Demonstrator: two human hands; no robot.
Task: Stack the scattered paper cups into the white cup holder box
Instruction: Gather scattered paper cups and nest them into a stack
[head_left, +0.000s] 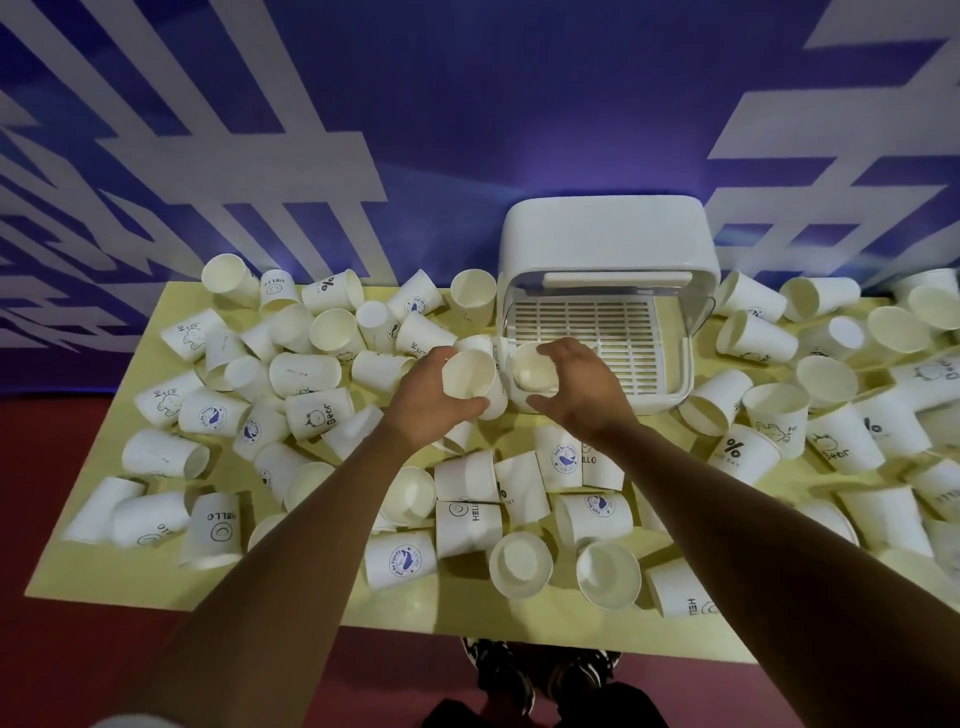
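Note:
The white cup holder box (608, 234) stands at the back middle of the yellow table, its lid swung up and its slotted tray (618, 332) showing. My left hand (426, 400) grips a white paper cup (470, 376) whose mouth faces me, just left of the box's front. My right hand (576, 384) grips a second paper cup (532, 366) at the box's front left corner, its mouth also towards me. The two held cups are side by side, almost touching. Several more paper cups lie scattered all over the table.
The yellow table (322, 608) is crowded with loose cups on both sides, some upright like one near the front (608, 574), most on their sides. A blue and white wall rises behind. The floor is red, and feet in patterned shoes (540, 670) show below the table's front edge.

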